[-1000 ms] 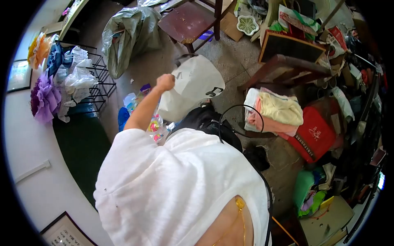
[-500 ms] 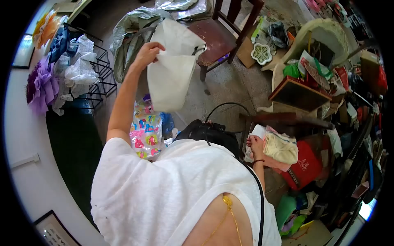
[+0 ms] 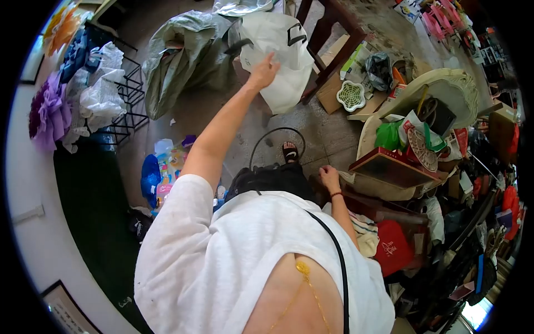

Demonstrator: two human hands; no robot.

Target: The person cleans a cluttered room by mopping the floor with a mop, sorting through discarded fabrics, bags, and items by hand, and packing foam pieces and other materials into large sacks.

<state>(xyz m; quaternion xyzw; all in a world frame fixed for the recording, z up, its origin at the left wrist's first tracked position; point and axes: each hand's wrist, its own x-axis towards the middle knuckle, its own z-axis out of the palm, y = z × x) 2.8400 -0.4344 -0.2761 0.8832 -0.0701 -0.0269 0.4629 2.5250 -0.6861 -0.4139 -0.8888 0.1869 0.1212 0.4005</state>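
A white bag [image 3: 286,88] with dark handles sits on the dark red wooden chair [image 3: 332,26] at the top. My left hand [image 3: 265,71] reaches out over the bag's near side with fingers extended, apparently touching its surface rather than gripping it. My right hand [image 3: 329,177], with a beaded bracelet at the wrist, hovers near my right thigh. Its fingers are curled in, and nothing shows in them. Close below the right forearm lie folded cloths [image 3: 364,232] beside a red bag [image 3: 392,247] on a second dark chair.
A large grey-green sack [image 3: 186,64] stands left of the white bag. Colourful plastic packaging [image 3: 167,170] lies on the floor at my left. A black wire rack [image 3: 132,92] stands by the wall. Cluttered goods, a framed board [image 3: 392,167] and a cream chair back [image 3: 445,92] crowd the right.
My left hand has moved right and up, and the white bag it held now sits on the far chair. My right hand has come away from the folded cloths. The view has shifted.
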